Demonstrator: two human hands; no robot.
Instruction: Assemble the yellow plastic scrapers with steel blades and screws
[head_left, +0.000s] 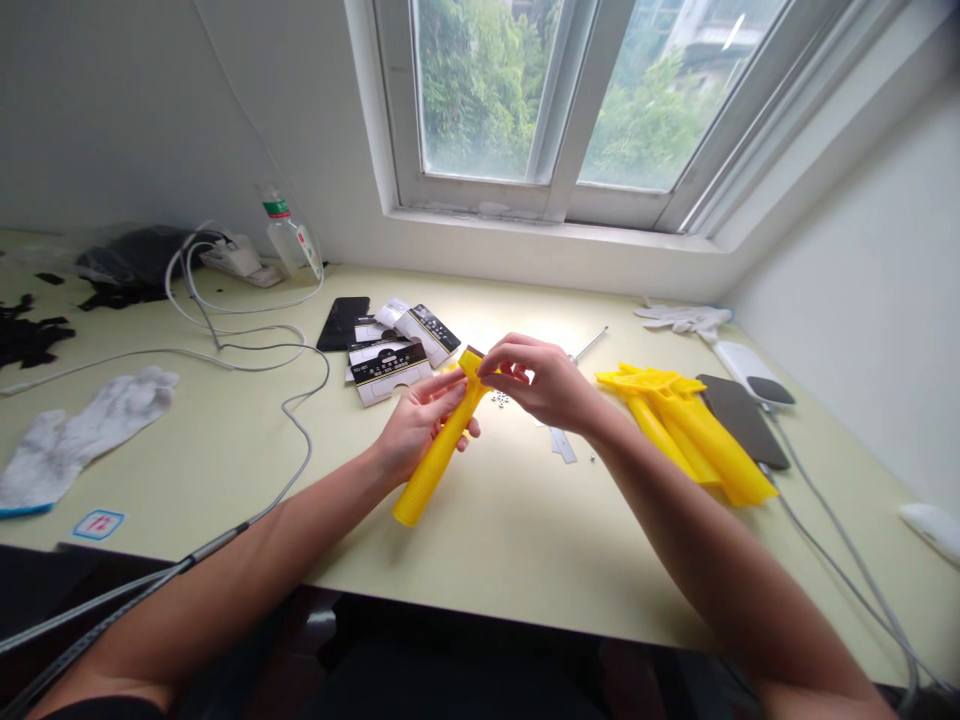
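My left hand [416, 428] is closed around the upper handle of a yellow scraper [431, 475]. It is tilted, with its thick handle end toward me and its wide head up and away. The fingers of my right hand [544, 380] are pinched together against the scraper's head; anything small between them is hidden. Beneath my hands, several tiny metal screws or nuts [500, 399] lie on the table. Flat metal blades [561, 445] rest just right of them, and behind my right hand shows a screwdriver [591, 342].
More yellow scrapers [682, 430] are piled at right beside a dark phone [742, 420] and a white device [754, 373]. Black-and-white packaging cards [390, 370] and a black phone [343, 323] lie at left. Cables [300, 400], gloves [90, 430] and a bottle [291, 240] are farther left.
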